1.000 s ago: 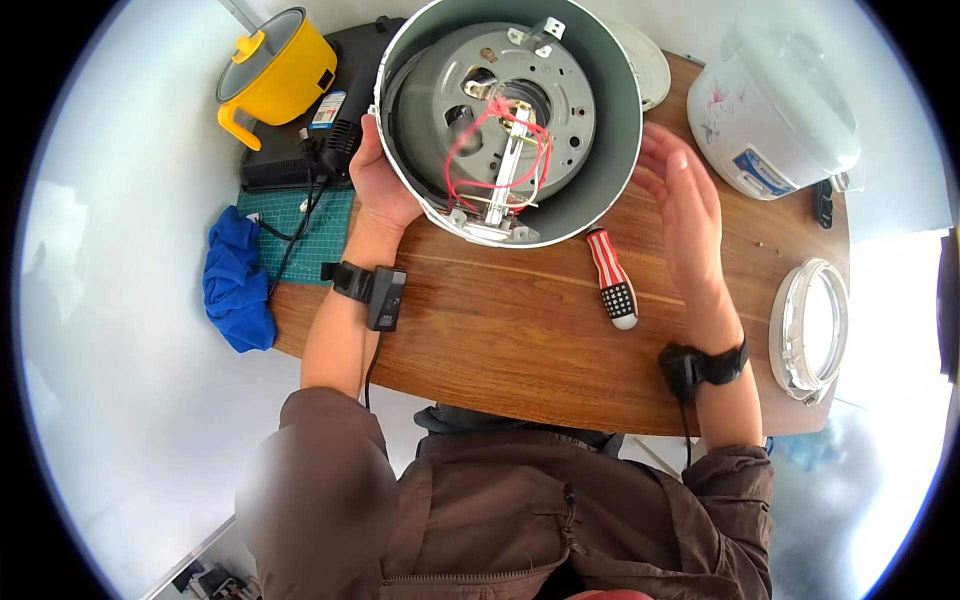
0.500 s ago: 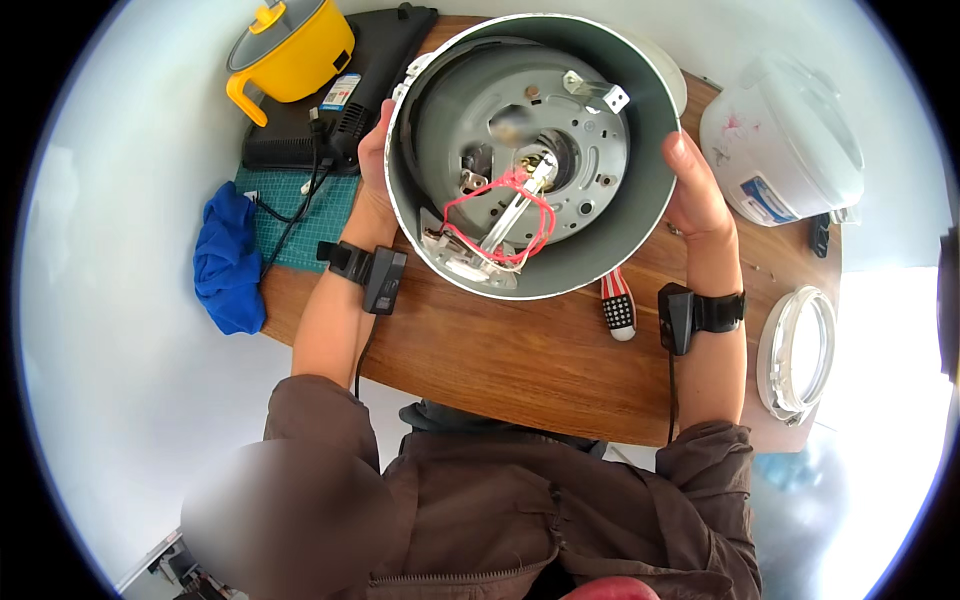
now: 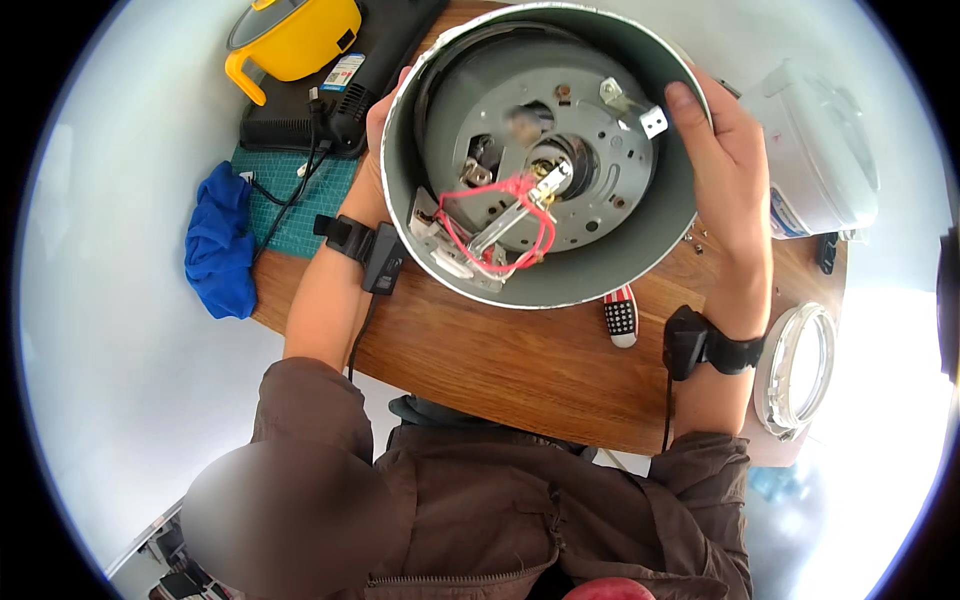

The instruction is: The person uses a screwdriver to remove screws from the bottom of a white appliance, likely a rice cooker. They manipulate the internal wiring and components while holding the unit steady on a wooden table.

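Up over the far part of the table I hold an open rice cooker body (image 3: 610, 262) with both hands. Its mouth faces me, showing grey inner walls, a round metal plate (image 3: 600, 190) with holes, a metal strip, and a loop of red wires (image 3: 545, 238). My left hand (image 3: 376, 140) grips the left side; its fingers are mostly hidden by the body. On the right side, my right hand (image 3: 735, 165) has its thumb over the rim against the inner wall and its fingers outside, largely out of sight.
A yellow pot (image 3: 300, 48) stands on a black appliance (image 3: 400, 35) at far left, near a green cutting mat (image 3: 270, 215) and blue cloth (image 3: 220, 240). Rightward are a white container (image 3: 825, 165), a clear-centred ring (image 3: 768, 385), small screws (image 3: 697, 248) and a shoe-shaped trinket (image 3: 621, 318).
The rice cooker body has tilted and shifted slightly to the right. My right hand has moved outward and up along the rim, its thumb now further inside.
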A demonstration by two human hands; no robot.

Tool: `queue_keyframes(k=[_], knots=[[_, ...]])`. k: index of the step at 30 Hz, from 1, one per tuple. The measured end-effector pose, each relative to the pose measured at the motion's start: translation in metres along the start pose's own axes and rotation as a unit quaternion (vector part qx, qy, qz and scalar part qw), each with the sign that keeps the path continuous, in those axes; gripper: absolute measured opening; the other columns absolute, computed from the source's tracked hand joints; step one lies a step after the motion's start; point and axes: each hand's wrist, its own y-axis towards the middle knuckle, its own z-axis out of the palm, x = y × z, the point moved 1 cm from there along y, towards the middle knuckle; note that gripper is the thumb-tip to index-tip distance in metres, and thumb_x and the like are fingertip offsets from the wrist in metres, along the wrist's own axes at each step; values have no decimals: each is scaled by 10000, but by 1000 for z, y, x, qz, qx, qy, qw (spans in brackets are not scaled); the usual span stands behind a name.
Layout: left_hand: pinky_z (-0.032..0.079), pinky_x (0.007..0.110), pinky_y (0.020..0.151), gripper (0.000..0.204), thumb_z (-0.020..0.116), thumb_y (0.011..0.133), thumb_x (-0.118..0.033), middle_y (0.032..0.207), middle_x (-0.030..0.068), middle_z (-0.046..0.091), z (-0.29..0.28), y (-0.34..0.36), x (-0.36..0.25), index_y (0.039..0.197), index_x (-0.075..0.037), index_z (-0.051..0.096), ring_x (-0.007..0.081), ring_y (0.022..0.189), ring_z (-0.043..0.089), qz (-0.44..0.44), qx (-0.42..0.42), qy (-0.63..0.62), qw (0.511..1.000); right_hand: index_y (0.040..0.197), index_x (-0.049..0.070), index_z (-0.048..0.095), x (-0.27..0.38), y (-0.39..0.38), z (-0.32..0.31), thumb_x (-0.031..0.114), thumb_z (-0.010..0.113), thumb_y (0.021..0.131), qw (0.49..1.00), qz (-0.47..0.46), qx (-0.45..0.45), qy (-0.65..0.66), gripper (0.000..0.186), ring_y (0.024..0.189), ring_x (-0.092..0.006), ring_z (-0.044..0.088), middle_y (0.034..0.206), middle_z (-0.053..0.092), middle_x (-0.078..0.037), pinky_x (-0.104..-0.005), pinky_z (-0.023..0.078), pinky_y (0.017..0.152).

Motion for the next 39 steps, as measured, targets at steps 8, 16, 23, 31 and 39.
queue_keyframes(k=[8, 16, 23, 31, 39], knots=[[423, 505, 1139, 653, 382, 1067, -520, 1491, 199, 527, 49, 10, 7, 1492, -32, 474, 366, 1333, 547, -21, -8, -36, 999, 1279, -22, 685, -20, 8, 14, 224, 602, 1049, 986, 46, -158, 31, 347, 972, -86, 588, 1071, 714, -34, -240, 464, 888], [463, 469, 1103, 738, 362, 1057, -595, 1443, 194, 557, 25, 9, 15, 1466, 12, 453, 327, 1292, 572, 33, 58, -66, 996, 1260, -49, 676, -37, 12, 13, 174, 574, 1050, 959, 102, -213, 157, 322, 941, -97, 622, 1062, 726, -53, -255, 487, 856], [363, 430, 1194, 696, 360, 1081, -520, 1595, 124, 364, 53, 10, 34, 1588, -57, 241, 258, 1441, 408, 335, -101, 468, 812, 1229, -61, 673, -46, 15, 6, 166, 542, 1059, 941, 133, -229, 209, 313, 925, -101, 626, 1057, 728, -62, -264, 491, 843], [277, 478, 1211, 1400, 696, 681, -849, 1640, 174, 162, 76, 1, 50, 1600, 16, 90, 306, 1500, 263, 361, -48, 595, 716, 1247, -43, 673, -45, 15, 8, 169, 522, 1070, 937, 131, -227, 231, 315, 919, -90, 634, 1056, 729, -45, -257, 501, 831], [300, 456, 1175, 1375, 627, 724, -877, 1506, 189, 230, 52, -3, 38, 1570, 92, 140, 302, 1436, 261, 386, -44, 746, 540, 1249, -51, 654, -40, 18, 13, 145, 507, 1057, 947, 111, -237, 184, 311, 959, -125, 634, 1086, 726, -91, -271, 493, 879]])
